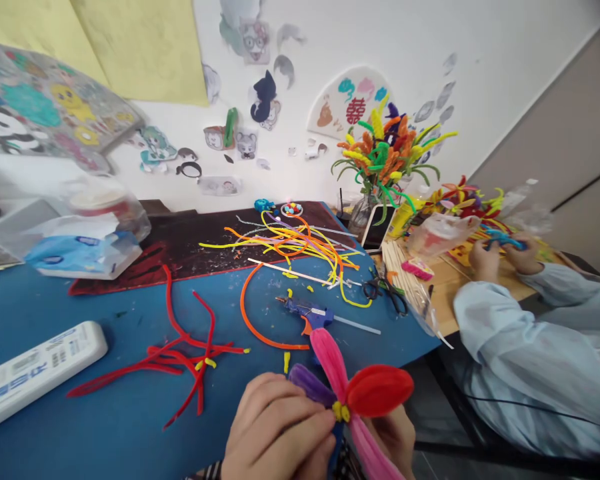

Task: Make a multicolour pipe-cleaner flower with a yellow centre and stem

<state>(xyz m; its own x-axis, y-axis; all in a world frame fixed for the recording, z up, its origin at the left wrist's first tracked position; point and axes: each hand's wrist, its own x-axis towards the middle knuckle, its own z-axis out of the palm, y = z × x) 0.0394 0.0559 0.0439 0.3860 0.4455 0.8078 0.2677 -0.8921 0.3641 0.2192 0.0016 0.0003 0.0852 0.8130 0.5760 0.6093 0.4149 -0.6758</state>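
Note:
At the lower middle, a pipe-cleaner flower faces me, with pink, red and purple petals around a yellow centre. My left hand is closed on it, fingertips at the purple petal beside the centre. Behind the red and lower pink petals, my right hand grips the flower from the back; most of its fingers are hidden. Just beyond the flower lies a blue glue gun with a glue stick in its rear. Red pipe cleaners, some with yellow bits, lie to the left of my hands.
Yellow and orange pipe cleaners are heaped on a dark mat. Scissors, a phone and a vase of pipe-cleaner flowers stand rightward. Another person's hands hold something blue. A white box lies left.

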